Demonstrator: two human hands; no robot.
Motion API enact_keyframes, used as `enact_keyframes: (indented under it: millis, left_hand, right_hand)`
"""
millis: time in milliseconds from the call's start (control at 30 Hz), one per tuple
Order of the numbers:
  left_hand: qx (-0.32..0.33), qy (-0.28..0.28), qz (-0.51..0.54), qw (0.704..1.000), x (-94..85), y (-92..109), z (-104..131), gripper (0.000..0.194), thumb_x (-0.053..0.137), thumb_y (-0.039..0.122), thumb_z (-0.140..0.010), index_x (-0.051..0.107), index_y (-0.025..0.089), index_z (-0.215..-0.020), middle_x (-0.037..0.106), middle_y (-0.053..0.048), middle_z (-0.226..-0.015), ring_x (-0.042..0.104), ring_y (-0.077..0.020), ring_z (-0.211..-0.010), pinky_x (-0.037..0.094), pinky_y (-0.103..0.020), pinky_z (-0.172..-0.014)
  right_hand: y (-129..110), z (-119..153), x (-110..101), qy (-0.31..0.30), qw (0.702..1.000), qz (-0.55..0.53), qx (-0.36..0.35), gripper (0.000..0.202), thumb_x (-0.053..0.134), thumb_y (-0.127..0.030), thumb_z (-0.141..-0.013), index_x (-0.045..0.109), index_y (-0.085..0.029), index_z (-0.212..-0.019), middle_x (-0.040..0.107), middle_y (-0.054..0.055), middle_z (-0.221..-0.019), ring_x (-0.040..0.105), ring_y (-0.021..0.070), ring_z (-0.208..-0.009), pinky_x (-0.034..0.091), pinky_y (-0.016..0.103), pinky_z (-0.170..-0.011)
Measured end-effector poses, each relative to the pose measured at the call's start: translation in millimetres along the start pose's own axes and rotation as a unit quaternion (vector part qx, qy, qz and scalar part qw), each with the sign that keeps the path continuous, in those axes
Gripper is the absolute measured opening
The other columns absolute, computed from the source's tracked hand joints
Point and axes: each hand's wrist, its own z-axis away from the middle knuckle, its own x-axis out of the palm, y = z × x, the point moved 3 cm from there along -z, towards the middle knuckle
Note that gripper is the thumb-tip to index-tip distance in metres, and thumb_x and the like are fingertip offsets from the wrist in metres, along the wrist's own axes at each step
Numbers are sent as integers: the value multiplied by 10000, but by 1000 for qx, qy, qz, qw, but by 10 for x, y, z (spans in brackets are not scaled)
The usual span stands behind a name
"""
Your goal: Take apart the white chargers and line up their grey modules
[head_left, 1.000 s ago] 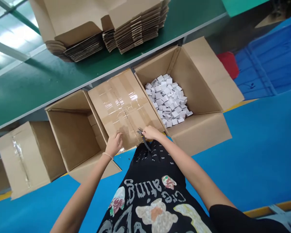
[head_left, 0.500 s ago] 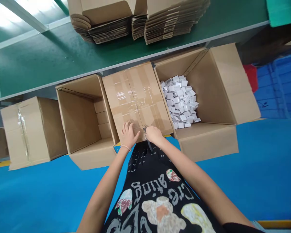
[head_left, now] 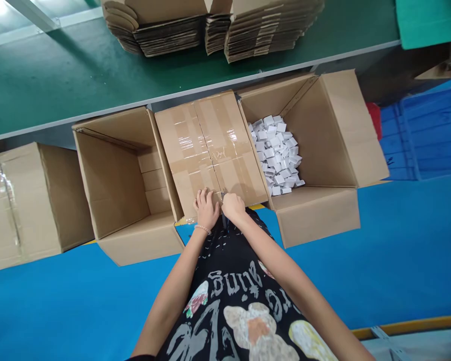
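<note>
A taped cardboard box (head_left: 214, 145) lies in front of me, a seam running down its middle. My left hand (head_left: 206, 208) rests on its near edge, left of the seam, fingers spread and a beaded bracelet at the wrist. Just right of it, my right hand (head_left: 233, 206) is closed around a dark tool, which looks like scissors or a cutter, at the near end of the seam. The tool's tip shows above the fingers and its dark lower part hangs below them.
An open carton (head_left: 315, 145) on the right holds many small white pieces (head_left: 276, 150). To the left are an open carton (head_left: 113, 185) and a closed box (head_left: 26, 200). Flattened cartons (head_left: 263, 30) lie on the green table (head_left: 97, 75) beyond. A blue crate (head_left: 436, 135) stands far right.
My left hand has moved right, closer to my right hand, and now lies nearer the seam. My right hand stays closed on the tool. The view has shifted slightly.
</note>
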Motion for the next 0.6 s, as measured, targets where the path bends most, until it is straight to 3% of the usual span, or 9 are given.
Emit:
enact_keyframes:
  millis: [267,600]
  left_hand:
    - [25,13,29,999,-94,-44,2,434,398,258,-868,433,194,-1296,390,-121,-1434,274,-284,-1363,265,-483,-1054]
    - [29,36,58,997,-221,-75,72,396,353,235,-888,451,178,-1267,427,-125,-1399,296,-266,-1357,278,-453,-1050]
  right_hand:
    - [211,85,122,86,995,38,-26,337,321,-287,-992,614,-130,-1047,672,145,-971,645,248,-912,461,333,-780]
    - [262,183,131,118,992,31,-43,325,311,-306,-997,600,-173,-1055,656,101,-1002,626,207,-915,422,277,-780]
